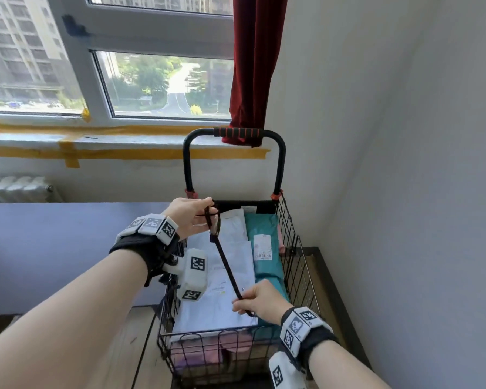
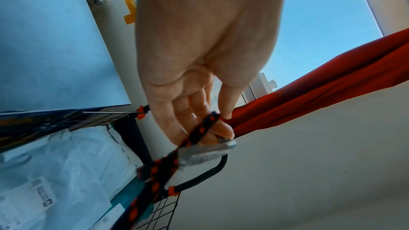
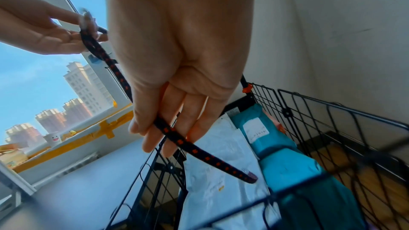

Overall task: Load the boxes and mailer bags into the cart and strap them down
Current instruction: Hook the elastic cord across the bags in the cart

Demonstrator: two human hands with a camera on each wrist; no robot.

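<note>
A black wire cart (image 1: 293, 256) stands in the room corner, loaded with white mailer bags (image 1: 230, 279) and a teal mailer bag (image 1: 264, 248). Pink packages (image 1: 197, 352) show through its front mesh. A black strap with orange dots (image 1: 227, 265) runs taut over the load between my hands. My left hand (image 1: 199, 217) pinches its far end near the cart's back rail, where a metal hook (image 2: 205, 155) hangs from the strap (image 2: 199, 130). My right hand (image 1: 253, 301) grips the near end (image 3: 175, 135) over the cart's front.
The cart's handle (image 1: 236, 133) rises at the back, touching a dark red curtain (image 1: 253, 66). A white wall (image 1: 404, 192) closes the right side. A lilac table (image 1: 54, 248) lies on the left under the taped windowsill (image 1: 96, 138). Wooden floor (image 1: 141, 346) shows below.
</note>
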